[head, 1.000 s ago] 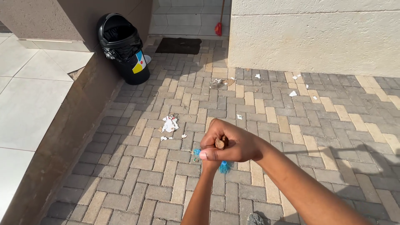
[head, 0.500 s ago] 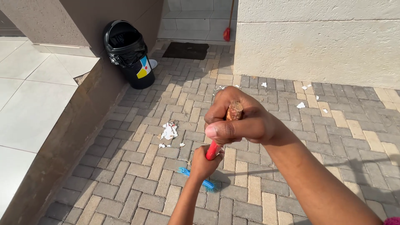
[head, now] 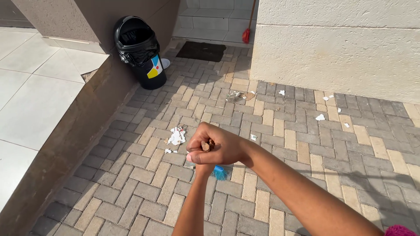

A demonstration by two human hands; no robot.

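Far left, a raised tiled ledge runs along the paving; at its far end stands a black bin with a bag liner, upright, against the wall base. Moving right, torn paper scraps lie on the bricks, just left of the hands and near them but apart. Centre: the right hand is fisted over the top end of a broom handle, whose worn brown tip shows between thumb and fingers. The left hand sits just under it, mostly hidden by the right fist; it looks wrapped on the same handle but the grip itself cannot be told. The blue broom bristles peek out below the hands, down on or just above the bricks, right of the scrap pile. Judgement: the step is sweeping litter, and doing it well calls for keeping bristles flat on the paving, pulling short strokes, and pressing into the brick joints so small bits do not stay behind. More scraps lie farther up the paving, and small white bits sit near the plastered wall on the right, well apart from the broom. A second red broom leans far back by the doormat.
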